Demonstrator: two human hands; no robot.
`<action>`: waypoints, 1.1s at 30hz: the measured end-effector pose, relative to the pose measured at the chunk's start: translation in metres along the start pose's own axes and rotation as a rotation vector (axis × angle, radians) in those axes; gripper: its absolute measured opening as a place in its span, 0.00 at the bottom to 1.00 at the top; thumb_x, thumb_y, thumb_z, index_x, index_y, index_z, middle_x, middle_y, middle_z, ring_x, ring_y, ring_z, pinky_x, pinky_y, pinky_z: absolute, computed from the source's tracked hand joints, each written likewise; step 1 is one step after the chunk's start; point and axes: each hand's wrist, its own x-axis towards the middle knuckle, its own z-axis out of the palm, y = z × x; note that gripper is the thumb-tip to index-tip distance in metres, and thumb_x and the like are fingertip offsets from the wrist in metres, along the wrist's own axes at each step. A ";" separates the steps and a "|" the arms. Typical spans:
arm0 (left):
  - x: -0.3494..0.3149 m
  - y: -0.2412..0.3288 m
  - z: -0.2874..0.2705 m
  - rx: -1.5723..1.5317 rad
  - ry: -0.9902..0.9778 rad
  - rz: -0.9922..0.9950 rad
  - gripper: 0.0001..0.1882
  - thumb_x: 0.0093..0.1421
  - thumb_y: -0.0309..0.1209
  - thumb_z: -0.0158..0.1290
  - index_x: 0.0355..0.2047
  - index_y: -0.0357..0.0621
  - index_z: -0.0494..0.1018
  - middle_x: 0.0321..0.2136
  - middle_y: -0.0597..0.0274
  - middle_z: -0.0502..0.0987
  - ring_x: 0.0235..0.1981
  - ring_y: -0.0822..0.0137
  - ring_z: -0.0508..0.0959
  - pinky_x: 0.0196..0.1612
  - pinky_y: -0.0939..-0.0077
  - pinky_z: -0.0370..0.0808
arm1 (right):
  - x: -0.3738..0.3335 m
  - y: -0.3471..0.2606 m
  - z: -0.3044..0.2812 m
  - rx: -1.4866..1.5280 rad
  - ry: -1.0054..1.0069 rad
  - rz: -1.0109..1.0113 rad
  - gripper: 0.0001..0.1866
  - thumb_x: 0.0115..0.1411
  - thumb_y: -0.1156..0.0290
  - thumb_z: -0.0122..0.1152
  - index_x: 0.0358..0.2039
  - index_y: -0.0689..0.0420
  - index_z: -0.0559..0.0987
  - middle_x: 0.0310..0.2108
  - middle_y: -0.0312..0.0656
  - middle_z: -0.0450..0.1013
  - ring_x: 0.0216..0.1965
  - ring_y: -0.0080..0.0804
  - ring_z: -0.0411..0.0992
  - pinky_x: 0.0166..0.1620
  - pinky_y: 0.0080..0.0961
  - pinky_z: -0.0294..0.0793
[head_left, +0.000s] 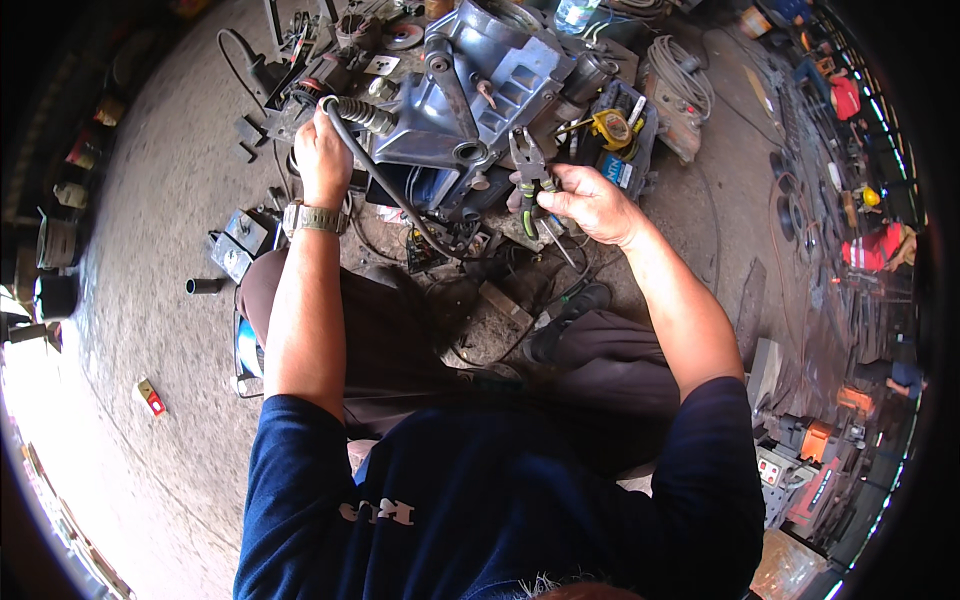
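A large grey metal housing (480,95) with ribbed openings stands in front of me. My left hand (322,165), wearing a wristwatch, is closed at the upper end of a bent dark bar (378,178). That end lies beside a coil spring on a shaft (362,115) projecting from the housing's left side. The bar slants down to the right, past the housing's near edge. My right hand (590,203) grips pliers (530,172) with black and green handles, jaws pointing away from me, close to the housing's lower right corner. Some fingers of both hands are hidden.
Right of the housing, a tool tray (640,135) holds a yellow tape measure (610,130). A coiled hose (680,75) lies beyond it. At left are a metal block (240,240) and a short tube (203,286). A wooden block (506,303) lies near my shoe (570,320).
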 end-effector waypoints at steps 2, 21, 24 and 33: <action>-0.003 -0.003 0.003 0.055 0.014 0.009 0.11 0.64 0.22 0.47 0.45 0.32 0.73 0.27 0.45 0.79 0.29 0.44 0.79 0.34 0.51 0.74 | 0.003 0.006 -0.001 -0.044 0.013 -0.045 0.22 0.70 0.68 0.57 0.61 0.65 0.73 0.49 0.45 0.79 0.54 0.32 0.75 0.61 0.31 0.71; -0.004 -0.001 0.001 -0.027 0.079 0.036 0.13 0.63 0.21 0.48 0.48 0.30 0.72 0.24 0.49 0.76 0.27 0.48 0.77 0.33 0.55 0.72 | 0.016 0.010 0.013 -0.400 0.282 -0.128 0.16 0.70 0.60 0.61 0.45 0.62 0.79 0.37 0.40 0.84 0.39 0.25 0.80 0.46 0.28 0.77; -0.005 -0.001 0.003 0.004 0.067 0.033 0.14 0.63 0.21 0.48 0.48 0.30 0.72 0.25 0.49 0.77 0.27 0.48 0.77 0.34 0.55 0.72 | 0.017 0.011 0.016 -0.451 0.360 -0.178 0.18 0.69 0.57 0.63 0.41 0.62 0.81 0.32 0.40 0.84 0.34 0.26 0.82 0.41 0.28 0.79; -0.012 -0.016 0.009 0.095 0.020 0.049 0.17 0.62 0.22 0.49 0.51 0.31 0.71 0.30 0.48 0.78 0.33 0.45 0.78 0.40 0.53 0.73 | 0.006 -0.018 0.016 -0.504 0.341 -0.060 0.17 0.70 0.58 0.62 0.40 0.63 0.81 0.32 0.39 0.83 0.36 0.25 0.80 0.44 0.27 0.78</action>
